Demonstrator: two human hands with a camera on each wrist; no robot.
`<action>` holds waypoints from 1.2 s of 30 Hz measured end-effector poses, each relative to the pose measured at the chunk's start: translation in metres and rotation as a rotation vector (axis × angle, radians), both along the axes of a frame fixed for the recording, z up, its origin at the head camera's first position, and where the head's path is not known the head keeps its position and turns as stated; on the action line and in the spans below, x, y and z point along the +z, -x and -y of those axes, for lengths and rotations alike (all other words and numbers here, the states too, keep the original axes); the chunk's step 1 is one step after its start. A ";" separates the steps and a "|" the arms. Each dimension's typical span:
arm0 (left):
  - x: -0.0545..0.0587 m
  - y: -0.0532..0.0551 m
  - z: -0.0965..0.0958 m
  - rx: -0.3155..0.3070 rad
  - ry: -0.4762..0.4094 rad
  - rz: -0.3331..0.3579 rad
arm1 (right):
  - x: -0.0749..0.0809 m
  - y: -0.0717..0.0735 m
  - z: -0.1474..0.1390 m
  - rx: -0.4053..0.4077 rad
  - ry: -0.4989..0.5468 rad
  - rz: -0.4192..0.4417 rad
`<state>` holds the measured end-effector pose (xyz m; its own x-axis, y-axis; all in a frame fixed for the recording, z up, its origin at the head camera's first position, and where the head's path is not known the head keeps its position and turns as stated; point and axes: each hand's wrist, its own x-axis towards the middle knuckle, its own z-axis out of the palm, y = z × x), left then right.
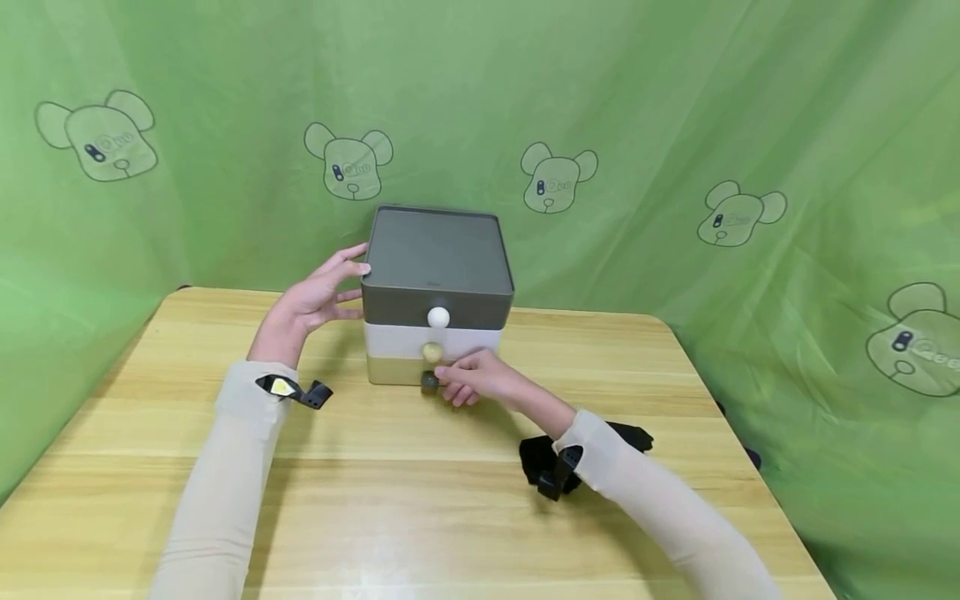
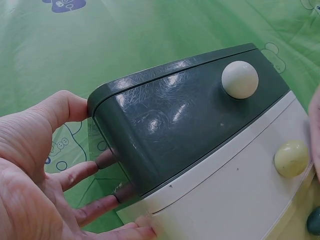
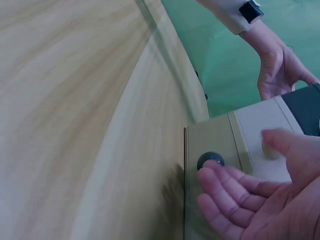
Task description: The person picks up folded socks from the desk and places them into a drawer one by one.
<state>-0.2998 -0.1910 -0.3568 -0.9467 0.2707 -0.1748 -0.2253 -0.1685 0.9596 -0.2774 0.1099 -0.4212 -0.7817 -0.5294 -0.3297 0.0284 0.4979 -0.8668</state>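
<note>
A small three-drawer box (image 1: 441, 250) stands on the wooden table, dark grey-green on top, white in the middle, tan at the bottom. Its front carries a white knob (image 2: 240, 79), a yellow knob (image 2: 292, 158) and a dark knob (image 3: 210, 160), one per drawer. My left hand (image 1: 318, 296) rests on the box's left side, thumb at the upper corner and fingers spread down the side. At the bottom drawer, my right hand (image 3: 265, 195) has its fingertips at the dark knob, palm up. Its thumb stands apart, overlapping the yellow knob in the right wrist view.
A black item (image 1: 536, 462) lies on the table (image 1: 360, 517) beneath my right wrist. Green cloth (image 1: 450, 100) printed with bear heads hangs behind the table and along its right side. Black straps hang from both wrists.
</note>
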 end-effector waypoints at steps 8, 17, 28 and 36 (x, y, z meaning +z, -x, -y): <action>0.001 0.001 0.001 0.000 0.004 0.002 | -0.021 0.003 0.001 -0.065 0.146 0.307; 0.006 -0.001 -0.002 0.008 0.005 0.020 | -0.029 0.006 0.010 -0.120 0.256 0.402; 0.006 -0.004 -0.008 0.043 0.022 0.023 | -0.034 0.008 0.010 -0.199 0.235 0.388; 0.005 -0.004 -0.008 0.039 0.023 0.019 | -0.036 0.005 0.011 -0.226 0.220 0.338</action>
<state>-0.2955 -0.1828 -0.3514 -0.9528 0.2296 -0.1986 -0.2374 -0.1556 0.9589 -0.2827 0.0989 -0.4570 -0.7537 -0.4436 -0.4849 0.4142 0.2523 -0.8745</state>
